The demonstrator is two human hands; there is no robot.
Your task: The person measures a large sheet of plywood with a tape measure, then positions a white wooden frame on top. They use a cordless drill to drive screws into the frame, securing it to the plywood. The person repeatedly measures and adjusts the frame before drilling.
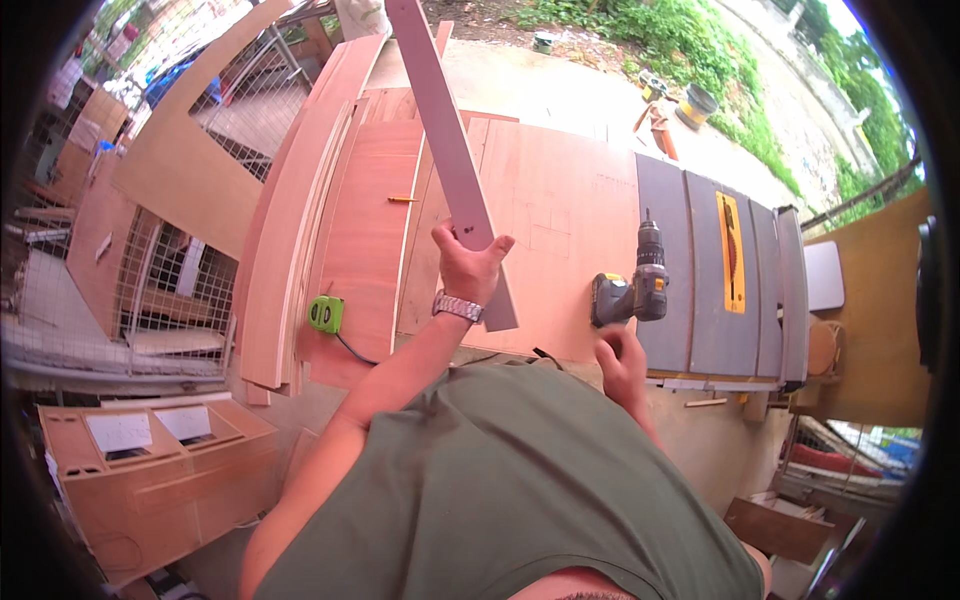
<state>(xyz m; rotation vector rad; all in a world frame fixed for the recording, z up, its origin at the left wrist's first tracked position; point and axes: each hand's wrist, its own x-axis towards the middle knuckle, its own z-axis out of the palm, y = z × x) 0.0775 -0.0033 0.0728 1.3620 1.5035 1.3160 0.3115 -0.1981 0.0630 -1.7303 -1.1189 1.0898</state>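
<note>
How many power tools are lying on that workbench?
1: a cordless drill lies on the grey table saw top, just beyond the right hand. The left hand holds a long board. Others may be hidden.

Top end of the long grey board (450,140) cut off.

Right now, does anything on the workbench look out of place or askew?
Nothing looks spilled or damaged. The cordless drill lies on its side on the table saw top, just ahead of the right hand. The left hand holds the long grey strip slanted across the plywood sheets.
</note>
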